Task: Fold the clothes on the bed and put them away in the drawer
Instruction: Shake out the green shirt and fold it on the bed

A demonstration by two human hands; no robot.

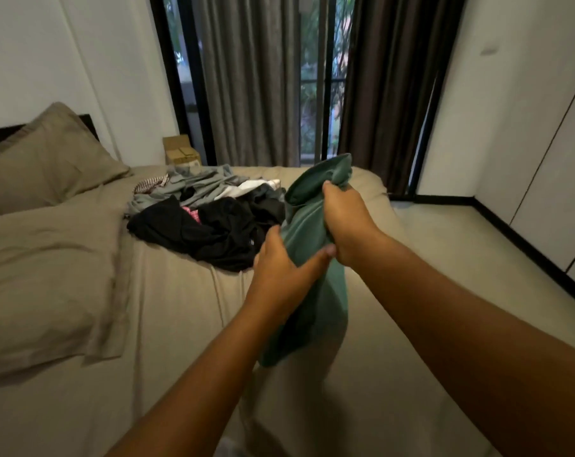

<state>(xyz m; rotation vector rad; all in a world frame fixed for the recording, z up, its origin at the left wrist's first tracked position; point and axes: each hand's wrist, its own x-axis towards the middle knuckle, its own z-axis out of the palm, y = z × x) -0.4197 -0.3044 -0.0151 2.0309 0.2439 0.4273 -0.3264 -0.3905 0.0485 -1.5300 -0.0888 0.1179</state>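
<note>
left hand [279, 263], right hand [347, 222] — gripping one garment [324, 308]

Fingers of right hand [343, 222] buried in green garment [312, 291]; pillow [42, 159] cut by left edge.

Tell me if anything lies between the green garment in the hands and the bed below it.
Nothing visible does. The left hand and the right hand grip the green garment, which hangs over the bed; the pile of clothes lies farther back and to the left, not under it.
</note>
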